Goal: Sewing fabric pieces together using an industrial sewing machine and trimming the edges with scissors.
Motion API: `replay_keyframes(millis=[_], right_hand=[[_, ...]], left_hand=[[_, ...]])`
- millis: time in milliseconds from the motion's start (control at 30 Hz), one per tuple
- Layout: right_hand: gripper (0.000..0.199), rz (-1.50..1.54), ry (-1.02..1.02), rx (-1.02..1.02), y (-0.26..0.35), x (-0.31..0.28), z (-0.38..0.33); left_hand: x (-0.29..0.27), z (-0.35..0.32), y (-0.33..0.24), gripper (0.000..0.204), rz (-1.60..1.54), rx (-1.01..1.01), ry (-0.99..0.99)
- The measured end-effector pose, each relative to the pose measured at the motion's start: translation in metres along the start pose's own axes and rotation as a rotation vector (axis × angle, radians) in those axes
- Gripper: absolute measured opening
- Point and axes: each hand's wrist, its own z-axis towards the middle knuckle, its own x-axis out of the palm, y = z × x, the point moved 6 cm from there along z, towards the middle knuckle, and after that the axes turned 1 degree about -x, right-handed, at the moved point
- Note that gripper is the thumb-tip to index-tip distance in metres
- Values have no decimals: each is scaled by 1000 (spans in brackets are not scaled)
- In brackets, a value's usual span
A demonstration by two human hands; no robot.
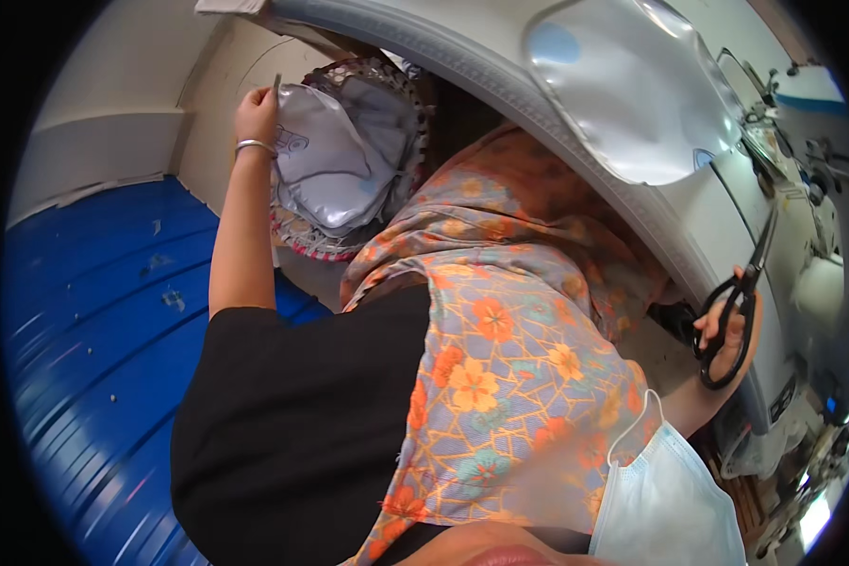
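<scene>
My left hand (257, 117), a bracelet at its wrist, is closed on the edge of a silvery sheet piece (313, 141) with a small line drawing. That piece lies on several similar ones in a round woven basket (311, 247) beside the table. On the right, my right hand (729, 341) has its fingers through the black handles of a pair of scissors (747, 294). The blades point up and away, close to the sewing machine. Another silvery piece (632, 90), rounded at the corners and with a pale blue patch, lies flat on the table.
A pale table (424, 47) with ruler marks along its edge curves across the top. At the right stands a sewing machine (825, 179). Ridged blue sheeting (113, 330) covers the left side. A flowered apron (500, 377) drapes over my lap; a face mask (670, 500) hangs low.
</scene>
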Motion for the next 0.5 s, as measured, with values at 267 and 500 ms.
replay_keyframes(millis=[267,500], right_hand=[[72,49,-92,90,-26,19,-13],[48,-927,-470,207,-62,-86,-5]], left_hand=[[21,3,95,55,565,-204,10],[-9,-123,-264,42,-27,1154,-307]])
